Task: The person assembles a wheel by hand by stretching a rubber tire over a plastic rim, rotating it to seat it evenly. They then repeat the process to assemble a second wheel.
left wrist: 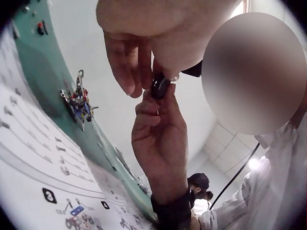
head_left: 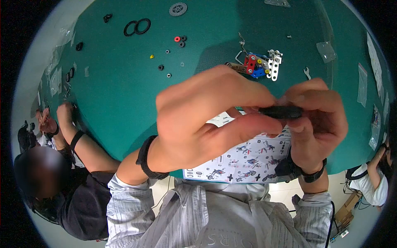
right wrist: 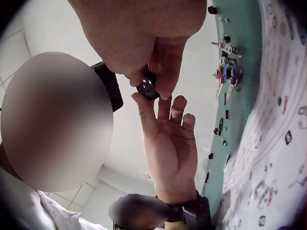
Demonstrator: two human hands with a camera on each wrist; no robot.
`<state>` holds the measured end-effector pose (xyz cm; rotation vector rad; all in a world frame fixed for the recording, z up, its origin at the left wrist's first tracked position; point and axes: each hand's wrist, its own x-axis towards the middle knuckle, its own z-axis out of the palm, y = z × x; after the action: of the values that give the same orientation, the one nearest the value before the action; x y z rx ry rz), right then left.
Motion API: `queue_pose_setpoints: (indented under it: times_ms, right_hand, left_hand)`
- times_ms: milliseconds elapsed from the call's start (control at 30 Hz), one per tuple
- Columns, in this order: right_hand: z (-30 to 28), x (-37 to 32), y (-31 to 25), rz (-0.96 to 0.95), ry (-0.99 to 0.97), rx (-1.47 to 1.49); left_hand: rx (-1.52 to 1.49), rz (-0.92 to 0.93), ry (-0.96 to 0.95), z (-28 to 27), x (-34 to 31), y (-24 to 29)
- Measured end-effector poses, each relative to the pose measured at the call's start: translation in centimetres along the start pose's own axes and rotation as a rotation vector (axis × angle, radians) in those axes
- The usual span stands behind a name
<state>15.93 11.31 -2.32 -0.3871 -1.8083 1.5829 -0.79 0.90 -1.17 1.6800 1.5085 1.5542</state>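
Both hands are raised over the printed sheet and pinch a small round black part between them. The left hand holds its left end with thumb and fingertips; the right hand pinches its right end, fingers curled. In the left wrist view the black part sits between the fingertips of the two hands. From the right wrist, the same part looks like a dark wheel with light spots in its face. The fingers cover much of it.
Beyond the hands lies a partly built model of red, blue and silver pieces. A wrench, black rings, a grey wheel and small loose parts lie on the green table. An instruction sheet is below. Another person sits left.
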Motion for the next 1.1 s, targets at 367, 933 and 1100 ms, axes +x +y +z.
queue_pose_setpoints:
  times_ms: [367, 933, 1100]
  right_hand:
    - [0.0, 0.0, 0.0, 0.052, 0.012, 0.007]
    - [0.1, 0.3, 0.1, 0.076, -0.013, 0.061]
    - [-0.1, 0.5, -0.1, 0.046, -0.051, -0.025]
  left_hand:
    - [-0.003, -0.011, 0.026, 0.2, 0.3, 0.4]
    - [0.115, 0.168, 0.074, -0.1, 0.2, -0.4]
    - [0.182, 0.237, 0.053, -0.4, 0.3, -0.2]
